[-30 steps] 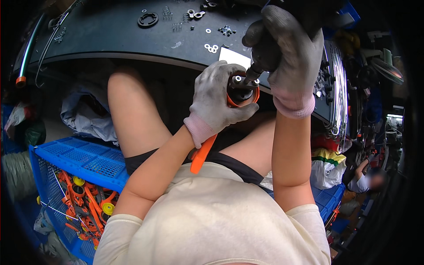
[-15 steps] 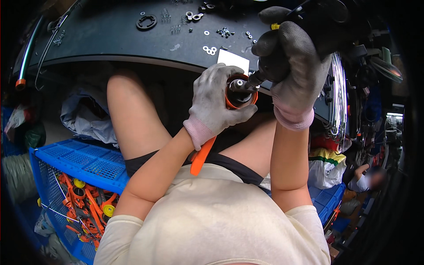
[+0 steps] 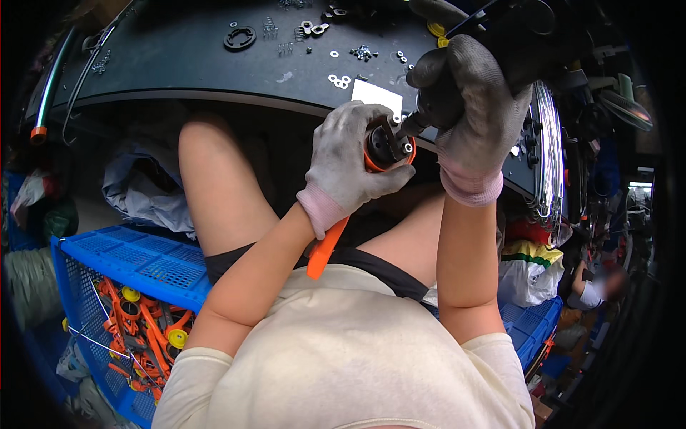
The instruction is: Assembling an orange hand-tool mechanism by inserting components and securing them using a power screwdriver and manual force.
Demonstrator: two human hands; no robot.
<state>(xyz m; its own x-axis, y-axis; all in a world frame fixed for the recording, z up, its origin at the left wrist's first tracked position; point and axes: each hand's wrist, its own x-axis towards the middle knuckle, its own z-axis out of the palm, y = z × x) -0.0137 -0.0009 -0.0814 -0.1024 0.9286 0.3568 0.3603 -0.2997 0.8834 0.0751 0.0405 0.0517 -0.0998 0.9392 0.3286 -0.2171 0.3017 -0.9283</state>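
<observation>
My left hand (image 3: 346, 157), in a grey glove with a pink cuff, is closed around an orange and black tool part. Its round open end (image 3: 389, 149) faces up, with black fittings and a small metal nut inside an orange rim. An orange handle (image 3: 327, 249) sticks out below my wrist. In my gloved right hand (image 3: 480, 107) is a black power screwdriver (image 3: 437, 107), its body mostly in shadow. The metal bit (image 3: 409, 129) reaches down into the round end; whether it sits on a fastener I cannot tell.
On the dark workbench (image 3: 179, 57) lie a black ring (image 3: 239, 38), springs (image 3: 270, 28), washers (image 3: 339, 81), small screws (image 3: 364, 53) and a white card (image 3: 376, 96). A blue crate (image 3: 136, 261) of orange parts stands left. Metal rods (image 3: 549, 157) hang at right; a person (image 3: 594, 286) sits beyond.
The tool part has turned in my left hand, so its inner fittings lie differently under the bit. My right hand and the screwdriver have shifted slightly left.
</observation>
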